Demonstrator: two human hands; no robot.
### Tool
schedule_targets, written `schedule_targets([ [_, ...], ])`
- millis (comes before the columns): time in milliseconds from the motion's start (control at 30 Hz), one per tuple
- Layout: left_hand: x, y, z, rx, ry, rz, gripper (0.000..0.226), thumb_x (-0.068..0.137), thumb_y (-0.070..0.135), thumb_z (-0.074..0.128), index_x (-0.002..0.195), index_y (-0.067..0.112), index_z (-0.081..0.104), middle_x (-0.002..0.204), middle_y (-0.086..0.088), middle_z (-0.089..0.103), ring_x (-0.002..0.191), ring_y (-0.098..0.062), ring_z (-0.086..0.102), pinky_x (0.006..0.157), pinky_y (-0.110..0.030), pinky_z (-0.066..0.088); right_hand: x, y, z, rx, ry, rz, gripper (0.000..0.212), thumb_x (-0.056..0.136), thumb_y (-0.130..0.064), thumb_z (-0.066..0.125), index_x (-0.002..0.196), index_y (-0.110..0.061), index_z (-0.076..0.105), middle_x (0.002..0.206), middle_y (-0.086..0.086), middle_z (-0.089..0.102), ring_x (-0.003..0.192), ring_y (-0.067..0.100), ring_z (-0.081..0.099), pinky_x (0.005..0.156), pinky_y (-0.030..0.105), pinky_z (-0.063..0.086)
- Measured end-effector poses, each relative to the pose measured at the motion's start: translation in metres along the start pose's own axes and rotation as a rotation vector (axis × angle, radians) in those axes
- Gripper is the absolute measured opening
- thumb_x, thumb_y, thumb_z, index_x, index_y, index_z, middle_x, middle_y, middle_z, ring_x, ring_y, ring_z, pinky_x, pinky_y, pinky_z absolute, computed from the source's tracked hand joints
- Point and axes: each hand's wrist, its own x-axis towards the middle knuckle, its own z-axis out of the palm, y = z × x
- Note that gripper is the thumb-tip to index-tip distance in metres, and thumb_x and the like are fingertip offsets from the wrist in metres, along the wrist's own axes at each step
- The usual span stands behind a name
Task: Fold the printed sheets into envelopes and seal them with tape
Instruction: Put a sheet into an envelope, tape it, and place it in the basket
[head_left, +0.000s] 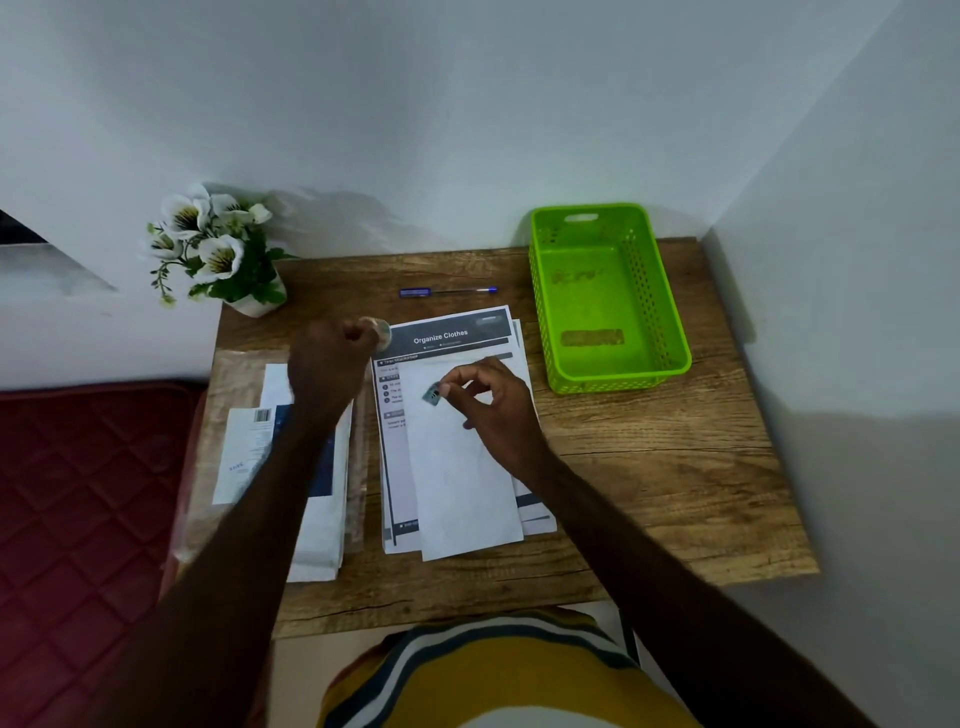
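A stack of printed sheets (457, 332) headed "Organize Clothes" lies in the middle of the wooden table (649, 467). On top of it rests a white envelope (462, 478), long side toward me. My right hand (493, 405) hovers over the envelope's upper part, pinching a small piece of tape (432, 393) between thumb and fingers. My left hand (332, 364) is closed around a clear tape roll (382, 330) just left of the sheets' top edge.
A pile of white envelopes in a clear wrapper (311, 519) lies at the left under my left forearm. A blue pen (447, 292) sits behind the sheets. An empty green basket (670, 332) stands at the right, a potted flower (218, 249) at the back left.
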Motion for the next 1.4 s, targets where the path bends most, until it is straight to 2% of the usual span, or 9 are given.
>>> schedule_targets([
  [167,0.03,0.004,-0.001,0.594,0.09,0.274,0.028,0.102,0.021,0.054,0.1,-0.001,0.072,0.104,-0.025,0.068,0.108,-0.042,0.058,0.079,-0.047,0.048,-0.005,0.003,0.002,0.189,0.065,0.188,0.014,0.093,-0.017,0.073,0.104,-0.007,0.075,0.106,0.007,0.073,0.08,0.005,0.065,0.059,0.034,0.059],
  [367,0.043,-0.011,0.006,0.777,0.023,0.403,0.029,0.102,0.015,0.046,0.113,0.004,0.069,0.12,-0.024,0.061,0.116,-0.044,0.054,0.083,-0.049,0.05,-0.006,0.0,0.008,0.318,0.126,0.348,0.019,0.093,-0.02,0.074,0.108,-0.008,0.075,0.096,0.002,0.074,0.076,0.01,0.065,0.058,0.028,0.058],
  [467,0.044,-0.013,0.009,0.665,0.071,0.365,0.031,0.104,0.024,0.047,0.111,0.008,0.072,0.118,-0.02,0.063,0.112,-0.04,0.055,0.084,-0.047,0.048,-0.008,-0.003,0.009,0.485,0.168,0.491,0.015,0.092,-0.017,0.075,0.105,-0.011,0.075,0.093,0.002,0.074,0.074,0.013,0.067,0.057,0.025,0.057],
  [567,0.02,-0.005,0.014,0.3,0.166,0.231,0.039,0.104,0.046,0.049,0.105,0.015,0.073,0.105,-0.013,0.067,0.093,-0.03,0.063,0.072,-0.035,0.042,-0.009,-0.003,0.01,0.62,0.215,0.627,0.011,0.09,-0.015,0.076,0.101,-0.014,0.075,0.091,0.003,0.074,0.072,0.014,0.068,0.056,0.026,0.057],
  [633,-0.011,0.003,0.019,0.026,0.155,0.176,0.043,0.101,0.056,0.051,0.098,0.019,0.073,0.089,-0.003,0.069,0.076,-0.018,0.064,0.063,-0.027,0.038,-0.01,-0.004,0.011,0.679,0.248,0.69,0.012,0.09,-0.014,0.077,0.101,-0.014,0.075,0.092,0.004,0.075,0.071,0.015,0.068,0.057,0.027,0.057],
  [733,-0.065,0.009,0.032,-0.238,0.074,0.078,0.037,0.094,0.062,0.061,0.092,0.026,0.072,0.084,0.011,0.07,0.074,-0.003,0.065,0.062,-0.02,0.047,-0.011,-0.003,0.013,0.723,0.285,0.722,0.013,0.089,-0.014,0.077,0.102,-0.014,0.076,0.09,0.003,0.078,0.07,0.015,0.07,0.057,0.027,0.058],
  [933,-0.107,0.013,0.057,-0.425,-0.045,-0.059,0.036,0.089,0.051,0.072,0.109,0.022,0.078,0.108,0.007,0.077,0.093,-0.006,0.071,0.087,-0.032,0.061,-0.017,-0.001,0.016,0.759,0.287,0.705,0.016,0.089,-0.019,0.078,0.104,-0.016,0.077,0.094,0.001,0.08,0.082,0.017,0.075,0.061,0.027,0.059],
  [1167,-0.098,0.017,0.06,-0.5,-0.035,-0.115,0.027,0.093,0.037,0.073,0.113,0.02,0.077,0.113,0.002,0.077,0.096,-0.015,0.072,0.085,-0.049,0.063,-0.019,-0.002,0.016,0.783,0.278,0.705,0.015,0.088,-0.018,0.08,0.102,-0.018,0.077,0.095,0.001,0.08,0.079,0.015,0.076,0.062,0.026,0.059],
  [1400,-0.079,0.017,0.052,-0.415,-0.162,0.002,0.025,0.097,0.034,0.068,0.112,0.016,0.075,0.111,-0.002,0.076,0.095,-0.019,0.071,0.087,-0.048,0.062,-0.017,0.0,0.013,0.709,0.286,0.74,0.013,0.089,-0.028,0.078,0.099,-0.02,0.075,0.09,0.0,0.079,0.082,0.018,0.074,0.058,0.028,0.059],
])
